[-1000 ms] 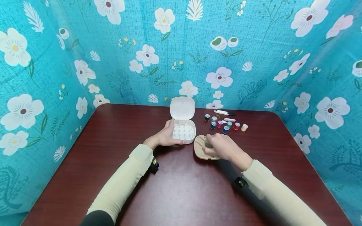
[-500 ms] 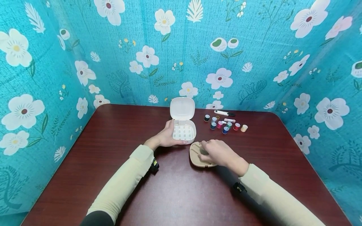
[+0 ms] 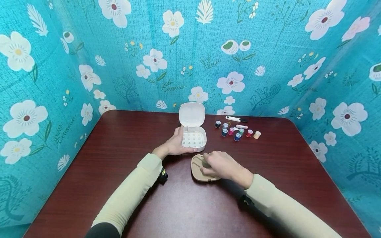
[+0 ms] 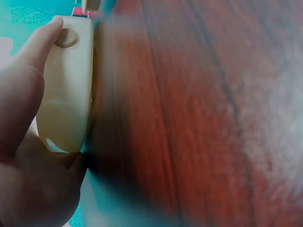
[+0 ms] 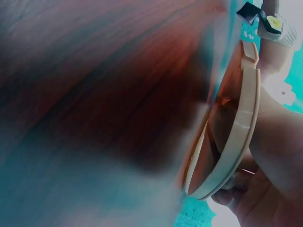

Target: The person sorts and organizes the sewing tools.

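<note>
A small white box (image 3: 194,139) stands open on the dark red table (image 3: 125,142), its lid (image 3: 191,114) upright and its base set with a grid of pegs. My left hand (image 3: 178,142) grips the box's left side; the left wrist view shows the thumb (image 4: 33,52) along the box's wall (image 4: 66,94). Nearer to me lies a beige insert tray (image 3: 197,168). My right hand (image 3: 212,164) rests over it with fingers curled onto it. In the right wrist view the tray's rim (image 5: 239,137) runs edge-on against that hand (image 5: 274,184).
Several coloured thread spools (image 3: 237,132) and a white-handled snipper (image 3: 235,118) lie right of the box near the table's back edge. Teal flowered cloth walls (image 3: 268,66) close in three sides.
My right hand has dragged the beige tray left and toward me, away from the spools. The left hand and the box have stayed put.
</note>
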Demonstrator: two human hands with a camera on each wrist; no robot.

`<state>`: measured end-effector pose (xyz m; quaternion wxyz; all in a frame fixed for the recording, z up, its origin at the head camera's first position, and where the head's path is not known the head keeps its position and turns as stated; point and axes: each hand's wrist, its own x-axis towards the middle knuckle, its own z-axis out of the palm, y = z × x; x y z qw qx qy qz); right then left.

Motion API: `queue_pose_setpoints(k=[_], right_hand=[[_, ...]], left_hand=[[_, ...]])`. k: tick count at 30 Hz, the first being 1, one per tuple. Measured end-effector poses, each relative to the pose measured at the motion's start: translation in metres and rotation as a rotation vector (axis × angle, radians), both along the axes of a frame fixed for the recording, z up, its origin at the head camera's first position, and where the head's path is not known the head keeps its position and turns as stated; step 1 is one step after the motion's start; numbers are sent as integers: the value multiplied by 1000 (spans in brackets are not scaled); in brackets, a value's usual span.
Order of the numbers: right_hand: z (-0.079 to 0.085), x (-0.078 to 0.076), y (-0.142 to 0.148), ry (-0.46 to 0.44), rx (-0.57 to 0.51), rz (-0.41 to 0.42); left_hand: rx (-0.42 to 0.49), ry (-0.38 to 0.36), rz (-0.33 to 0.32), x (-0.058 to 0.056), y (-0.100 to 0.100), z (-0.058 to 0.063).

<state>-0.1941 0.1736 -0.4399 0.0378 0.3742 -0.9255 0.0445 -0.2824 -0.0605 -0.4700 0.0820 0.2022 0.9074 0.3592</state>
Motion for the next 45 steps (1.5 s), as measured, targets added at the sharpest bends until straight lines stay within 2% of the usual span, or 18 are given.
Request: queue_pose_setpoints(k=[8, 21, 32, 40, 45], right_hand=[[-4, 3, -14, -1, 10, 2], [-12, 9, -20, -28, 44, 11], [-9, 10, -20, -56, 77, -5], [-3, 12, -12, -106, 2, 3], [-1, 12, -1, -89, -49, -27]], left_hand=[[54, -50, 19, 1, 0, 3], [36, -69, 31, -2, 1, -1], [69, -76, 26, -3, 1, 1], [80, -73, 23, -2, 0, 1], [81, -69, 22, -1, 0, 2]])
